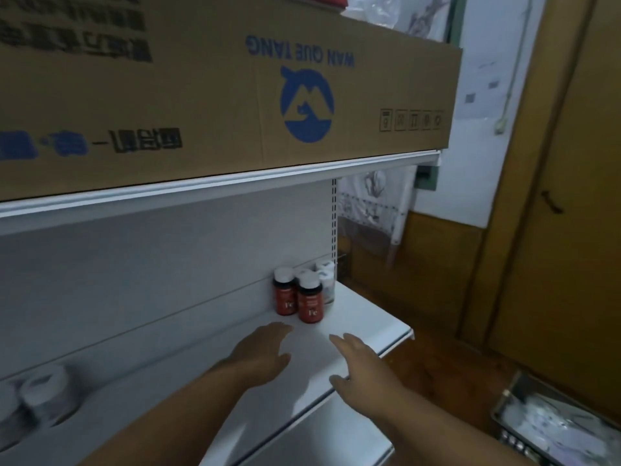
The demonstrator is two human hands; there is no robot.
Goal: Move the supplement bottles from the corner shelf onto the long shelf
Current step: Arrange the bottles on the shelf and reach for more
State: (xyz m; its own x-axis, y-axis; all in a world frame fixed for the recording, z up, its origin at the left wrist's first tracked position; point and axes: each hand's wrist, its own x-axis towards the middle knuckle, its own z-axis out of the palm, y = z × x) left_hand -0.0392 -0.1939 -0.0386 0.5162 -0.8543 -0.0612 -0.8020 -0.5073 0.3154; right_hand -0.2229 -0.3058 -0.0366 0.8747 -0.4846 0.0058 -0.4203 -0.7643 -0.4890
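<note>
Two red supplement bottles with white caps, one in front [310,300] and one behind it to the left [284,292], stand upright at the back right end of the white shelf [376,327]. Several white bottles [325,280] stand behind them against the back panel. My left hand [265,351] hovers over the shelf just short of the red bottles, palm down, fingers apart, holding nothing. My right hand [361,368] is beside it near the shelf's front edge, also spread and empty. Blurred white-capped bottles [43,395] stand at the shelf's far left.
A large cardboard box [215,89] lies on the shelf above, low over the working space. To the right are a wooden door [557,210] and a metal tray [554,428] on the floor. The shelf's right end stops at about [408,331].
</note>
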